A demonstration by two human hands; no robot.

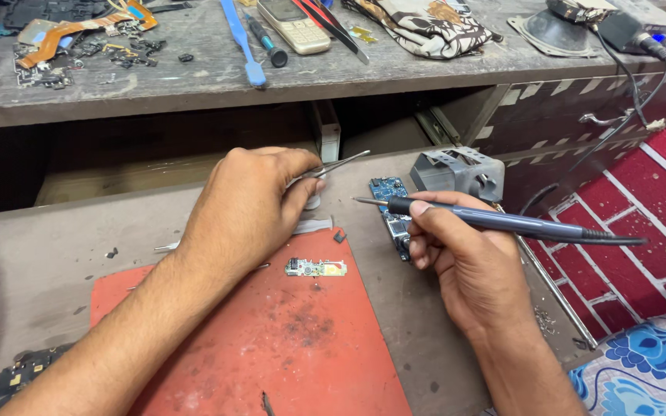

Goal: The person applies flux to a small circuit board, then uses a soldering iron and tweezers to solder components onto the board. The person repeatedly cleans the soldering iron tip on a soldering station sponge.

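My two forearms reach over the worn red work mat (271,339), my landmark on this scuffed bench. Above the mat's upper left, my left hand (252,208) is clamped on metal tweezers (337,165), their tips pointing up and right, seemingly kept ready to pinch or steady a small part. Right of the mat, my right hand (456,258) grips a dark soldering iron (495,222) like a pen, its tip lying just beside the blue circuit board (393,216) past the mat's upper right corner; the hands are well apart. A small white-and-gold board (315,267) lies on the mat's top edge. Beyond the blue board stands a grey metal iron stand (460,171), empty of the iron. The open drawer space (156,154) behind the mat looks dark; I cannot tell its contents
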